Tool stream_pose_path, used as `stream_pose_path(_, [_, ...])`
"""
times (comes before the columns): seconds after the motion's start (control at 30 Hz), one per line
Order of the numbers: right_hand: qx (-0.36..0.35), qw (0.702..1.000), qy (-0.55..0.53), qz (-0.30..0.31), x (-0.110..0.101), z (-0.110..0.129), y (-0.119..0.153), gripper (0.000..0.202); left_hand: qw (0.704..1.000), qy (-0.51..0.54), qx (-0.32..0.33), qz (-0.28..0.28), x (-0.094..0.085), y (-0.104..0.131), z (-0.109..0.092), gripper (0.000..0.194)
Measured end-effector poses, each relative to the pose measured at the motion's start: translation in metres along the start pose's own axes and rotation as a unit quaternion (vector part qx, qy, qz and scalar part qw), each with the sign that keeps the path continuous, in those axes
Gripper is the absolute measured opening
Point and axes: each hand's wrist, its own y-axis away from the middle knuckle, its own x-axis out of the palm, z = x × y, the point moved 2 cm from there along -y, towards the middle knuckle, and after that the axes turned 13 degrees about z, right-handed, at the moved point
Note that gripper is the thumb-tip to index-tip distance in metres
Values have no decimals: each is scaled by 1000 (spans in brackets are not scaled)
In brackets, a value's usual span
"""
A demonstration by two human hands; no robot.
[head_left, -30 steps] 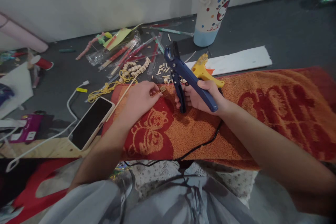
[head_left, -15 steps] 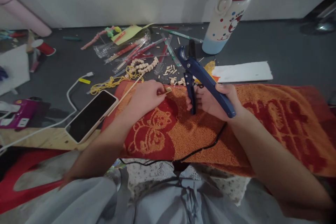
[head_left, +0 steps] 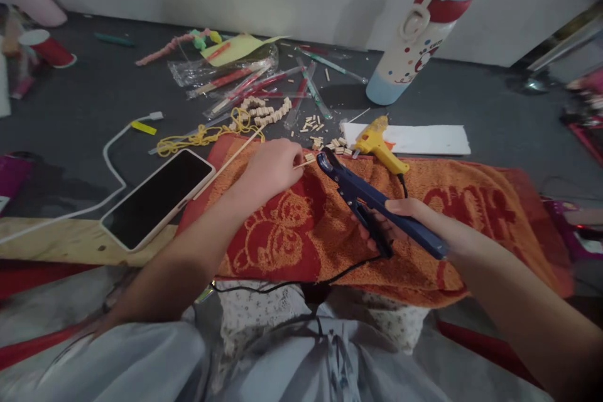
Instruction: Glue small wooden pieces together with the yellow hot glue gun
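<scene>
My left hand (head_left: 276,166) rests on the orange and red towel (head_left: 348,270), its fingers pinched round a thin wooden stick (head_left: 305,164) that points right. My right hand (head_left: 433,218) grips a blue pipe cutter (head_left: 362,191) by its handles. The cutter's curved head lies just right of the stick's end, apart from it. Small cut stick pieces (head_left: 309,156) lie by my left fingertips, with several more (head_left: 336,146) along the towel's far edge. A longer wooden stick (head_left: 230,160) lies left of my left hand.
A yellow glue gun (head_left: 379,144) rests by a white strip (head_left: 428,139), its black cord crossing the towel. Behind stands a water bottle (head_left: 405,44). A phone (head_left: 157,198), yellow yarn (head_left: 202,138), a joined chain of wooden pieces (head_left: 276,114) and plastic wrappers (head_left: 235,85) lie leftward.
The cutter has tilted down, its head swinging left and nearer to the stick. My right hand has moved lower and right, uncovering the glue gun. The whole view has shifted slightly.
</scene>
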Motion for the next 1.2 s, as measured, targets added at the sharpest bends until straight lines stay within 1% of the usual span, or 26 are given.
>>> stream_pose_path(0.07, [14,1000,5,-8,5,1,0,58,1000,-1,1,-1,1,0,0,17])
stream_pose_path(0.2, [24,999,25,-14,10,2,-3,59,1000,-7,0,4,1,0,0,17])
stream_pose_path(0.33, [31,999,20,-19,8,-2,-5,60,1000,-3,3,11,0,0,-2,17])
stream_pose_path(0.4, [22,999,20,-22,4,-4,-6,57,1000,1,0,13,-1,1,-2,17])
stream_pose_path(0.47, [-14,1000,15,-20,0,-5,-7,52,1000,4,-3,14,-1,1,-3,18])
stream_pose_path(0.53, [-70,997,4,-11,-3,-2,-8,45,1000,9,-6,12,0,0,-3,19])
stream_pose_path(0.67, [-162,987,-17,-10,-5,11,-13,34,999,33,-4,-1,4,-2,-1,19])
stream_pose_path(0.83, [-244,970,-1,5,-8,32,-26,34,999,47,3,-14,6,-6,4,16])
stream_pose_path(0.9, [-251,967,3,33,-11,36,-34,33,999,50,6,-17,5,-6,5,16])
stream_pose_path(0.97, [-251,966,-3,64,-14,37,-42,38,998,55,6,-17,4,-6,6,17])
stream_pose_path(1.07, [-267,961,-8,73,-19,35,-53,45,997,73,4,-13,2,-5,5,17])
stream_pose_path(1.2, [-268,959,-3,90,-23,30,-60,48,991,135,-10,-17,4,-7,6,12])
